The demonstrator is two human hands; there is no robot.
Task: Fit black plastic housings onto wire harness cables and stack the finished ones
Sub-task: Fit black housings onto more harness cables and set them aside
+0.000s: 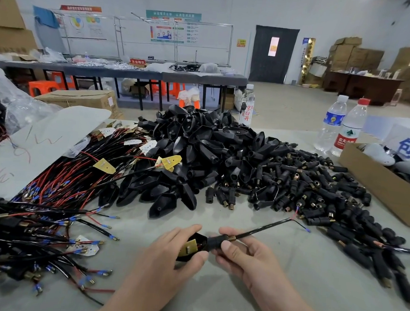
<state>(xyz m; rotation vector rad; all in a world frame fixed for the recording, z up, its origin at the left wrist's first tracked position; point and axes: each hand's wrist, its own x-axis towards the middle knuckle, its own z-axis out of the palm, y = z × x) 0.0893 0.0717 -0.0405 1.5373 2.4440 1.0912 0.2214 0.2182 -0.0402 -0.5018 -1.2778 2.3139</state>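
Housing (199, 240), cable (262, 229) partly under hands (166, 258)

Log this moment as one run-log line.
phase: fitting | left hand: grips black housing, board visible inside | right hand: pinches cable at housing neck | cable: trails right over table | status: not yet stacked

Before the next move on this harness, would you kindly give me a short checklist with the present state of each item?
1. Left hand grips the housing: ok.
2. Right hand pinches the sleeve at the housing's neck: ok.
3. Board lies inside the housing: ok.
4. Sleeve fully seated in the neck: cannot tell.
5. Cable runs out of the sleeve without kinks: ok.
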